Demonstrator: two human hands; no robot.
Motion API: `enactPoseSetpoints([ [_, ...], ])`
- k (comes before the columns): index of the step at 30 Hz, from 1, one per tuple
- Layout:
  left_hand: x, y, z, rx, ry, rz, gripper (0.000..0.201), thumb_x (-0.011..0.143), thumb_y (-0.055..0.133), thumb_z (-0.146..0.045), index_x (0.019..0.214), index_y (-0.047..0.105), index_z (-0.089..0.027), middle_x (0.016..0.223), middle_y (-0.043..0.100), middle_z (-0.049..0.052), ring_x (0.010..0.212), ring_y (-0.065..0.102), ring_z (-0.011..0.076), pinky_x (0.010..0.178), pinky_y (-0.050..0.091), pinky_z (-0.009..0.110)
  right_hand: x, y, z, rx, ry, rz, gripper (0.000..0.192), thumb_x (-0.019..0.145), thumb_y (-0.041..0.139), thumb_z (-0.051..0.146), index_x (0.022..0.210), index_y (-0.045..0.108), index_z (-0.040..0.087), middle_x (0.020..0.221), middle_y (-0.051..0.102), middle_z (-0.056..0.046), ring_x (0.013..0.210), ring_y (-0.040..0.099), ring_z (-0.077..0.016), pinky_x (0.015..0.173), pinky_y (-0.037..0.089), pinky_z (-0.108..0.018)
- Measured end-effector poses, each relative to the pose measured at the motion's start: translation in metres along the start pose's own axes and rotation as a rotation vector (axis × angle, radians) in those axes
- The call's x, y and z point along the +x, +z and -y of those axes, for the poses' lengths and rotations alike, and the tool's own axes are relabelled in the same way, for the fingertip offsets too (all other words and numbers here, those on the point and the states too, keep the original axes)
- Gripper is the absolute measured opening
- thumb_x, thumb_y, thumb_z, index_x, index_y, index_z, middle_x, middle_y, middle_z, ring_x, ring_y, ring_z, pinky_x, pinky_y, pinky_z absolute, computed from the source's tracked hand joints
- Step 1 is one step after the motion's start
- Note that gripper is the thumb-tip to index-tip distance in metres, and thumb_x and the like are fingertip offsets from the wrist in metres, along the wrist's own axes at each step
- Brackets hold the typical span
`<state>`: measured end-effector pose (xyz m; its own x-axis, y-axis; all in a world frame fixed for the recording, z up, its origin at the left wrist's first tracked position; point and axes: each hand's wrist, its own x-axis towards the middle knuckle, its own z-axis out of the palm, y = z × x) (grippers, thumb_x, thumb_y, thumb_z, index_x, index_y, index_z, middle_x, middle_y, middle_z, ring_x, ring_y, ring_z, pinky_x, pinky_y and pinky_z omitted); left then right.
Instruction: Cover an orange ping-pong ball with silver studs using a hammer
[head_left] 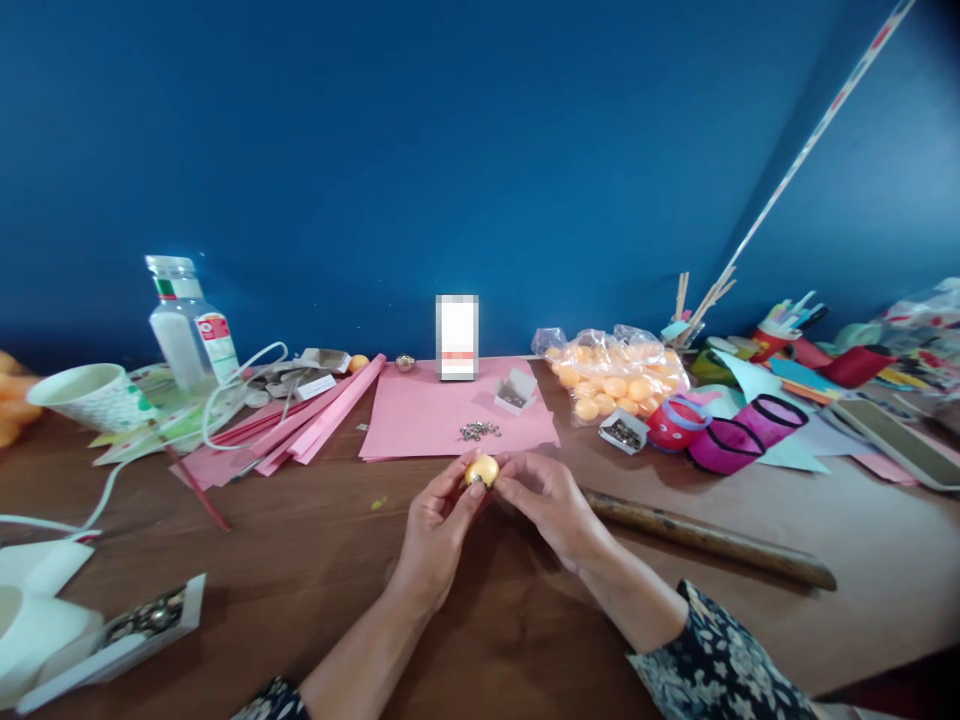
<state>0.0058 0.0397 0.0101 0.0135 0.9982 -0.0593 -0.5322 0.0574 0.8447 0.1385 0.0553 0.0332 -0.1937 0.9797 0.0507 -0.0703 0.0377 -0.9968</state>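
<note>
A small yellow-orange ball (482, 469) is pinched between the fingertips of both hands above the brown table. My left hand (436, 528) grips it from the left, my right hand (546, 497) from the right. A tiny metal piece shows at the ball's lower left, against my left fingertips. Just beyond the hands lies a pink paper sheet (427, 415) with a small heap of metal pins (480, 431) and a small open box (514, 391).
A clear bag of orange balls (616, 378) sits back right, beside pink and red cup-shaped crafts (721, 437). A wooden stick (712, 540) lies to the right of my right hand. Back left stand a bottle (187, 325), a paper cup (94, 396), pink paper strips (315, 420) and a white cable.
</note>
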Motion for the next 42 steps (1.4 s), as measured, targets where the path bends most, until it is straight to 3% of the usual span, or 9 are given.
enactPoseSetpoints([
  [8,0.000,0.002,-0.001,-0.078,-0.052,0.005,0.046,0.072,0.062,-0.020,0.116,0.053,-0.022,0.115,0.060,0.005,0.106,0.054,0.0193,0.096,0.039,0.036,0.001,0.002,-0.002,0.032,0.031,-0.075,0.016,0.070,0.064,0.029,0.075,0.055,0.016,0.078,0.062,-0.001,0.071,0.054,-0.0130,0.068,0.042,-0.025],
  [14,0.000,0.004,-0.004,-0.132,-0.103,-0.037,0.048,0.071,0.064,-0.021,0.117,0.052,-0.022,0.111,0.062,0.006,0.096,0.059,0.0155,0.092,0.042,0.034,0.000,0.002,0.000,0.129,0.069,-0.044,0.019,0.073,0.061,0.034,0.076,0.056,0.015,0.068,0.057,0.001,0.061,0.049,-0.0092,0.060,0.040,-0.022],
  [28,-0.001,0.003,0.000,-0.045,-0.103,-0.008,0.043,0.070,0.064,-0.021,0.112,0.056,-0.018,0.111,0.062,0.007,0.103,0.055,0.0194,0.094,0.041,0.034,-0.001,0.001,-0.007,-0.061,-0.037,-0.057,0.016,0.074,0.060,0.029,0.076,0.051,0.017,0.073,0.057,0.000,0.068,0.051,-0.0115,0.063,0.042,-0.023],
  [33,-0.002,0.007,-0.005,-0.043,-0.094,0.025,0.053,0.068,0.066,-0.021,0.119,0.050,-0.020,0.112,0.062,0.006,0.102,0.056,0.0195,0.094,0.041,0.034,-0.001,0.004,-0.008,0.020,-0.057,-0.073,0.019,0.076,0.058,0.034,0.087,0.053,0.019,0.086,0.060,-0.002,0.079,0.056,-0.0151,0.072,0.046,-0.027],
  [37,-0.003,0.007,-0.009,-0.006,-0.080,0.015,0.056,0.067,0.067,-0.022,0.120,0.049,-0.021,0.113,0.061,0.008,0.098,0.058,0.0198,0.086,0.046,0.032,-0.002,0.007,-0.004,0.089,-0.039,-0.030,0.027,0.076,0.058,0.034,0.098,0.054,0.019,0.095,0.061,-0.005,0.088,0.057,-0.0180,0.076,0.048,-0.030],
  [42,-0.002,0.005,-0.009,0.017,-0.070,-0.005,0.047,0.068,0.066,-0.026,0.113,0.054,-0.021,0.106,0.063,0.008,0.081,0.062,0.0151,0.073,0.049,0.026,-0.002,0.009,0.000,0.093,0.004,-0.038,0.027,0.075,0.059,0.036,0.095,0.057,0.018,0.091,0.062,-0.004,0.082,0.058,-0.0169,0.073,0.049,-0.029],
])
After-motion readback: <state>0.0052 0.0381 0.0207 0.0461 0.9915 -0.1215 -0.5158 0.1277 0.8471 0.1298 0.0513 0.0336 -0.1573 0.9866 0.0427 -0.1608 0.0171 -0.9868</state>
